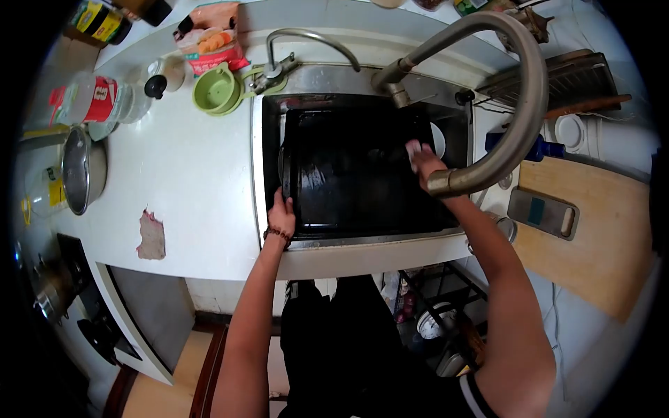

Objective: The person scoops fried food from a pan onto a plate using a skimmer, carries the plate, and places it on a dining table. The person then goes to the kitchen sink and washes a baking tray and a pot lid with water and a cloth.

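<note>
A large black baking tray [355,181] lies across the metal sink [456,132], its surface shiny and wet-looking. My left hand [281,214] grips the tray's left edge near the front corner, a beaded bracelet on the wrist. At the tray's right side, my right hand [425,164] presses a small pinkish cloth or sponge [413,148] to the surface. The curved faucet [533,83] arches over that hand and hides part of the wrist. Part of a white plate [438,139] shows beyond the tray's right edge.
Left on the counter [202,188] are a green cup [217,90], a metal bowl [85,171] and a plastic bottle [97,99]. A thin tap [274,66] stands behind the sink. At right are a blue bottle [540,148], a wooden board [592,237] and a cleaver [543,212].
</note>
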Available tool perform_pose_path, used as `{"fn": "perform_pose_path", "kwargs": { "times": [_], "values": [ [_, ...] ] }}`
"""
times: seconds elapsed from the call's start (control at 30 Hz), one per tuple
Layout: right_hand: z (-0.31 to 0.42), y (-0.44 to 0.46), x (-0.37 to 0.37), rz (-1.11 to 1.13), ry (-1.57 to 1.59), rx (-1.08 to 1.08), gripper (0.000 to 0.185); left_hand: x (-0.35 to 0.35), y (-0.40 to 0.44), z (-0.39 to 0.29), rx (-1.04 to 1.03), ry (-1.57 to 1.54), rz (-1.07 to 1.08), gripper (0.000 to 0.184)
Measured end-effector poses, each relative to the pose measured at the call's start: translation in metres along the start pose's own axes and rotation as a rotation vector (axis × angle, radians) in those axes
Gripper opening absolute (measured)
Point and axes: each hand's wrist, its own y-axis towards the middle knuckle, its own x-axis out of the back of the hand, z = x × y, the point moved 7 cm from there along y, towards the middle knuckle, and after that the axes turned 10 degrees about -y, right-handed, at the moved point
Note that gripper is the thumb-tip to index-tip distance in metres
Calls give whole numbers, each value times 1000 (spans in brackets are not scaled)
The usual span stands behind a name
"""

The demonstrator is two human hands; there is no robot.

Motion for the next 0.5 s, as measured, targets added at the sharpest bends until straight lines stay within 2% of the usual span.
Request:
{"fn": "perform_pose_path", "kwargs": {
  "times": [0.03,0.07,0.13,0.27,0.33,0.37,0.4,0.47,0.5],
  "values": [
    [19,-23,15,112,151,-152,45,1,0,-4,-48,20,-17,45],
    [39,-48,34,222,296,-306,43,0,0,-3,1,12,0,46],
    [87,-67,50,223,555,-105,35,-3,4,6,-8,-25,-4,47],
    [166,-30,64,184,861,-118,24,-1,0,3,86,-106,53,51],
    [213,19,37,191,973,39,26,0,3,6,164,-221,34,69],
    [240,51,40,116,1003,159,26,-3,7,23,343,-379,68,92],
    [264,81,43,39,1031,280,25,-7,8,29,365,-569,30,98],
    [288,126,21,162,988,146,21,-27,23,70,451,-842,166,106],
    [293,137,14,158,991,146,21,-32,29,86,427,-870,216,105]
  ]
}}
